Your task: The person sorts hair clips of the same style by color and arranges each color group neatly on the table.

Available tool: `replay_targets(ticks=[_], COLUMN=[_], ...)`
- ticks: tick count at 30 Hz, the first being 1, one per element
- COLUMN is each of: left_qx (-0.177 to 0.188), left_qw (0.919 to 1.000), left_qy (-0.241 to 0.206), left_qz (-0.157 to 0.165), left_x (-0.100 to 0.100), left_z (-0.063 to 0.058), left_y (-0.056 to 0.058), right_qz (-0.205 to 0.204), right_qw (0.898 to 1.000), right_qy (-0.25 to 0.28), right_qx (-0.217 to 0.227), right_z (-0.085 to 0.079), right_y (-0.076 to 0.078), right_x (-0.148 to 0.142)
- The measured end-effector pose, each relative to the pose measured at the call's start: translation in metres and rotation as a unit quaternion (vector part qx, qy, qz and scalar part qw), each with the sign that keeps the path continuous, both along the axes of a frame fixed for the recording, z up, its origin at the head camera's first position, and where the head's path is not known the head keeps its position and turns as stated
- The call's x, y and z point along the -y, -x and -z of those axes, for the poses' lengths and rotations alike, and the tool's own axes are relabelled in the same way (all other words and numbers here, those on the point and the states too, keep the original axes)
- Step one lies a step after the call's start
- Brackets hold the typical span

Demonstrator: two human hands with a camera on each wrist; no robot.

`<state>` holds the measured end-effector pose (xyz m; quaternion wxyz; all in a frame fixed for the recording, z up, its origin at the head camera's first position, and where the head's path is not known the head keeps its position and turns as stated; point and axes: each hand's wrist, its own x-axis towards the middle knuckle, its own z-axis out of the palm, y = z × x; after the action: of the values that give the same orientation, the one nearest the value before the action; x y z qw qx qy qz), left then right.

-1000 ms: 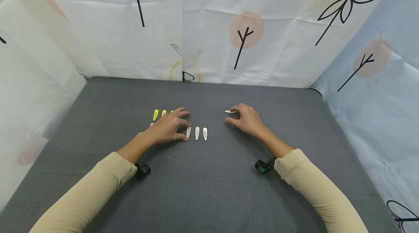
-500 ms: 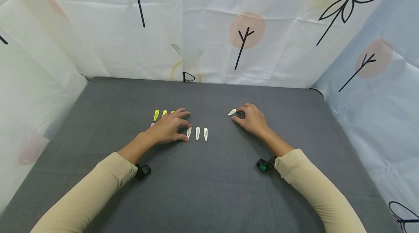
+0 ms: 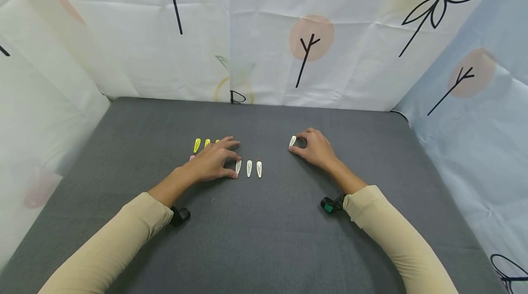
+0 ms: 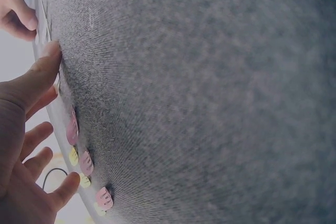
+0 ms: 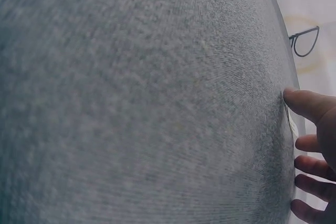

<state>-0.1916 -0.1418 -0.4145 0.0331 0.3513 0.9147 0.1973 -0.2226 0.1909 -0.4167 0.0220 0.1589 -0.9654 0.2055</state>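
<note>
My left hand (image 3: 212, 161) spans a white snap hair clip (image 3: 238, 166) lengthwise, index finger at its far end and thumb at its near end. To the right of it two more white hair clips (image 3: 249, 169) lie upright in a row. Farther right and back, my right hand (image 3: 314, 149) grips a fourth white hair clip (image 3: 293, 141) the same way between thumb and index finger; it leans slightly. In the left wrist view, pink hair clips (image 4: 104, 198) lie beyond the left fingers. The left hand covers most of them in the head view.
Yellow hair clips (image 3: 197, 145) line up behind the left hand, partly covered by it. All lie on a dark grey cloth-covered table (image 3: 264, 234). White printed curtains (image 3: 264, 32) enclose the back and sides.
The right hand's white hair clip has turned from lying sideways to nearly upright, and its thumb has come to the clip's near end. The left hand has stayed in place.
</note>
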Motion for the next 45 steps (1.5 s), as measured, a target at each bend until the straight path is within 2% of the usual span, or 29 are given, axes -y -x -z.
replay_targets(ticks=[13, 33, 40, 45], left_qx=[0.003, 0.002, 0.002, 0.000], left_qw=[1.0000, 1.0000, 1.0000, 1.0000], left_qy=[0.002, 0.001, -0.003, -0.002], left_qz=[-0.002, -0.002, 0.001, 0.001], left_x=[-0.001, -0.002, -0.002, -0.001], left_z=[0.000, -0.001, -0.002, -0.001], left_y=[-0.001, -0.001, -0.001, -0.001], right_qz=[-0.013, 0.003, -0.013, -0.055], right_qw=[1.000, 1.000, 1.000, 0.998], right_qy=[0.010, -0.012, -0.002, 0.003], right_qx=[0.022, 0.010, 0.006, -0.002], right_z=[0.000, 0.002, 0.003, 0.003], right_y=[0.006, 0.007, 0.007, 0.002], right_x=[-0.005, 0.004, 0.005, 0.007])
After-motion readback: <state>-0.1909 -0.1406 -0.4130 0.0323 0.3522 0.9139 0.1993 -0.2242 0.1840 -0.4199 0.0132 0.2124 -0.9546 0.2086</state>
